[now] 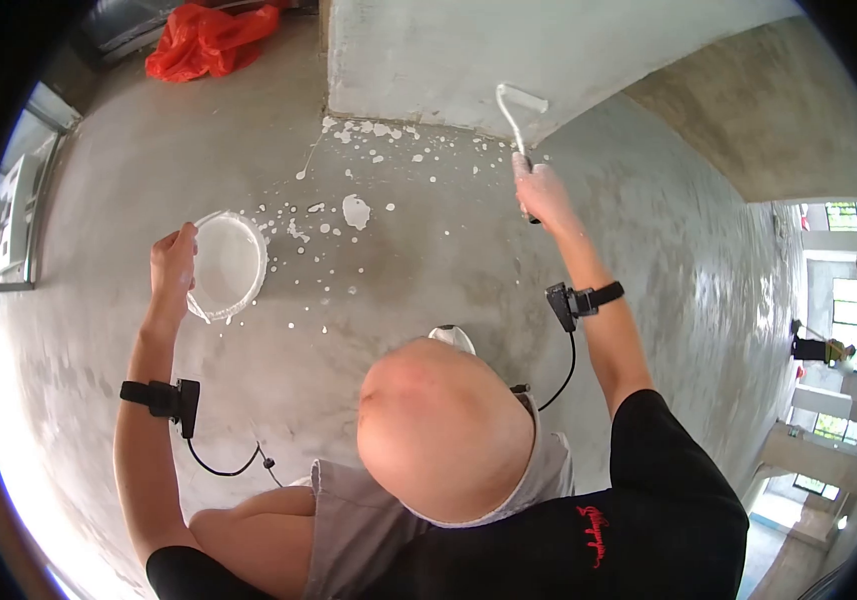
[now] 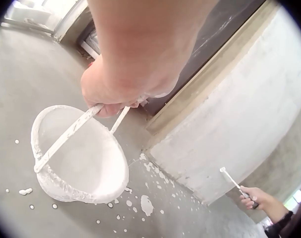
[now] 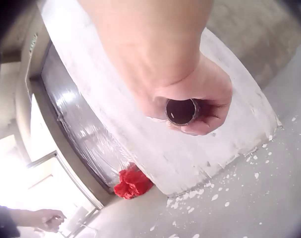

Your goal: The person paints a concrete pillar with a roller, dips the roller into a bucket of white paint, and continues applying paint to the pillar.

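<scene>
In the head view my right hand (image 1: 546, 193) grips the dark handle of a paint roller (image 1: 517, 115), its white head up against the pale wall (image 1: 419, 65). The right wrist view shows the round end of that handle (image 3: 181, 112) inside the curled fingers, while the roller head is hidden there. My left hand (image 1: 173, 262) holds the white handle of a paint bucket (image 1: 259, 262). Seen from the left wrist, this paint-crusted bucket (image 2: 103, 191) hangs tilted under the hand, with white paint coating its inside.
White paint spatters (image 1: 356, 211) cover the grey concrete floor (image 1: 369, 285) between bucket and wall. A crumpled red plastic bag (image 1: 211, 42) lies at the far left of the wall. Far off on the right, another person (image 1: 821, 349) stands near the windows.
</scene>
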`<state>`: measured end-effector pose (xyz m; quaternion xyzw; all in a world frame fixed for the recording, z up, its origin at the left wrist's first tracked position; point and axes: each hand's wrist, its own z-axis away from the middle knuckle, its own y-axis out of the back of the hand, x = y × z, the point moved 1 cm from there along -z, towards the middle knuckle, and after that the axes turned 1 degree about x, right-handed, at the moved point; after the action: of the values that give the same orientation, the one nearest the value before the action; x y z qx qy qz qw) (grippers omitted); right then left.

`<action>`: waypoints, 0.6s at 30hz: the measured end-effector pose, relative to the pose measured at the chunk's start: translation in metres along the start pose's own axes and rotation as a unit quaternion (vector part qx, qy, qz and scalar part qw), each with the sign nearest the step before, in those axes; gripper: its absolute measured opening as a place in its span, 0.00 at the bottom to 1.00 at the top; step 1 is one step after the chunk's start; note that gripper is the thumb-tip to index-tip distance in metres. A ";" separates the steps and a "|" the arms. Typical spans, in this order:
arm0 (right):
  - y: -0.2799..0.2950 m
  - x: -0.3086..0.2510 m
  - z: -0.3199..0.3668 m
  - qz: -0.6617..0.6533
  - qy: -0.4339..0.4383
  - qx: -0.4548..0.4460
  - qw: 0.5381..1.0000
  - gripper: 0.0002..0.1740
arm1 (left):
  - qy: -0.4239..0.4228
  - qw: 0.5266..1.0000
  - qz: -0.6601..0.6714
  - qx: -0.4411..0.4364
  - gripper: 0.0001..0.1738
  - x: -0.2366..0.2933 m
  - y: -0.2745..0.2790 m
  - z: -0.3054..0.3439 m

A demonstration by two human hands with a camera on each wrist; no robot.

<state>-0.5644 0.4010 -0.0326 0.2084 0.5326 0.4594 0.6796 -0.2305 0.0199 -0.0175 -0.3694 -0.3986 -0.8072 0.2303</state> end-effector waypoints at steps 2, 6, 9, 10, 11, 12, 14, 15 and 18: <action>-0.009 0.008 -0.011 0.031 0.007 -0.002 0.999 0.37 | 0.001 1.000 -0.007 -0.001 0.18 0.003 -0.004 0.000; -0.058 0.028 -0.039 0.064 0.001 -0.060 0.996 0.37 | -0.011 1.000 0.017 -0.013 0.18 0.004 -0.006 0.001; -0.084 0.040 -0.039 0.103 0.020 -0.033 0.994 0.37 | -0.005 1.000 0.029 0.002 0.18 0.008 -0.011 0.002; -0.082 0.047 -0.043 0.141 0.049 0.008 0.989 0.38 | 0.002 0.999 0.039 0.003 0.18 0.006 -0.012 0.003; -0.079 0.054 -0.048 0.154 0.058 0.010 0.986 0.38 | -0.005 1.000 0.025 0.003 0.18 0.006 -0.012 0.002; -0.079 0.070 -0.054 0.131 0.049 0.010 0.990 0.38 | -0.011 1.000 0.011 0.003 0.18 0.006 -0.012 0.002; -0.073 0.088 -0.059 0.113 0.046 0.006 0.993 0.39 | 0.014 1.000 0.016 -0.002 0.18 0.007 -0.014 0.004; -0.063 0.092 -0.060 0.080 0.003 0.006 0.997 0.39 | 0.006 1.000 0.017 -0.003 0.18 0.010 -0.016 0.008; -0.044 0.094 -0.067 0.063 -0.043 -0.033 0.997 0.40 | -0.004 1.000 0.003 -0.016 0.18 0.011 -0.021 0.011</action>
<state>-0.6070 0.4454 -0.1396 0.2382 0.4731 0.5092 0.6783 -0.2469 0.0399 -0.0147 -0.3777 -0.3853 -0.8112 0.2255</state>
